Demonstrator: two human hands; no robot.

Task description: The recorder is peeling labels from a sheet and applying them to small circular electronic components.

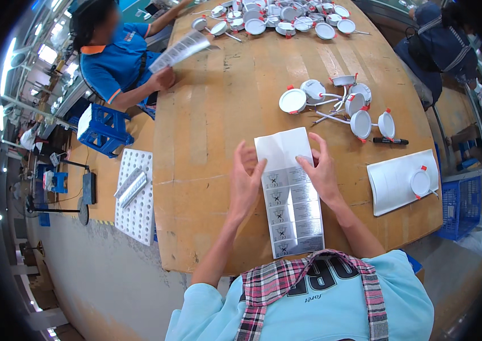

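Silver label sheet (293, 213) is over the brown table (212, 142). Right hand (323, 176) grips its right edge, thumb on top. Left hand (245, 182): thumb at its left edge, fingers curled, blurred; cannot tell whether gripping. Beyond sheet, rightward: white round downlights (360, 124), black marker (390, 141). Right of sheet: white paper (388, 184), single downlight (420, 182) on it.

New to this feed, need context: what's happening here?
The wearer's left hand and right hand are at opposite edges of a silver label sheet, thumbs against its upper part; how firm the grip is isn't clear. Ahead, round white fixtures lie on the brown table; another rests on white paper at right. A co-worker's hand at left holds another printed sheet.
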